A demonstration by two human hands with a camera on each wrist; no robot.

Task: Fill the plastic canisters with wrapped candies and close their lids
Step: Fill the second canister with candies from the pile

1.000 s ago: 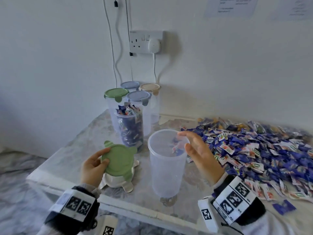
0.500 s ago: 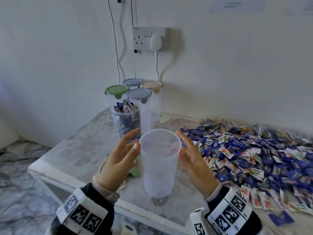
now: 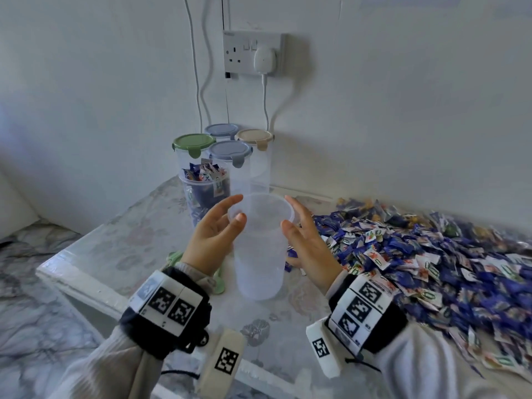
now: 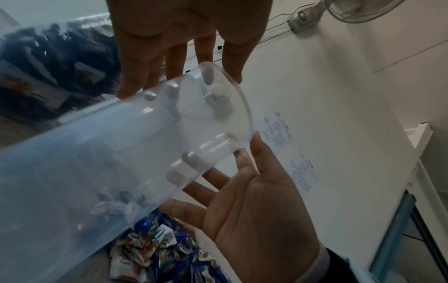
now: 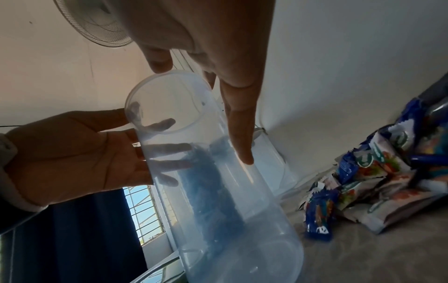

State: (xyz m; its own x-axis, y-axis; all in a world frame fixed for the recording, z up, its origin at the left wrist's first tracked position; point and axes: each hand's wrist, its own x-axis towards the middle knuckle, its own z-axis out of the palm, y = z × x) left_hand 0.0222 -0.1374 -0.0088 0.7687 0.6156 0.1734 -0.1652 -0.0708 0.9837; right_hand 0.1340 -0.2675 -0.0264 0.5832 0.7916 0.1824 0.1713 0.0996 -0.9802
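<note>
A clear, lidless canister (image 3: pixel 260 249) stands upright near the table's front edge and looks empty. My left hand (image 3: pixel 223 223) flanks its left side and my right hand (image 3: pixel 300 226) its right side. Both have straight fingers. In the left wrist view my left fingertips (image 4: pixel 126 90) touch the canister (image 4: pixel 116 153) below its rim. In the right wrist view my right index finger (image 5: pixel 238 134) lies along the canister (image 5: pixel 218 181) wall. A green lid (image 3: pixel 174 259) lies on the table under my left wrist. A big pile of blue and white wrapped candies (image 3: pixel 417 260) covers the table to the right.
Behind stands an open canister (image 3: pixel 205 194) filled with candies. Several closed canisters stand against the wall, with green (image 3: pixel 191 142), grey-blue (image 3: pixel 230 149) and beige (image 3: pixel 254 136) lids. The table's (image 3: pixel 121 243) left edge drops to a marble floor. A socket with cables hangs above.
My left hand has let go of the green lid and moved right to the canister's side. My right hand has dropped from the rim to the canister's right side.
</note>
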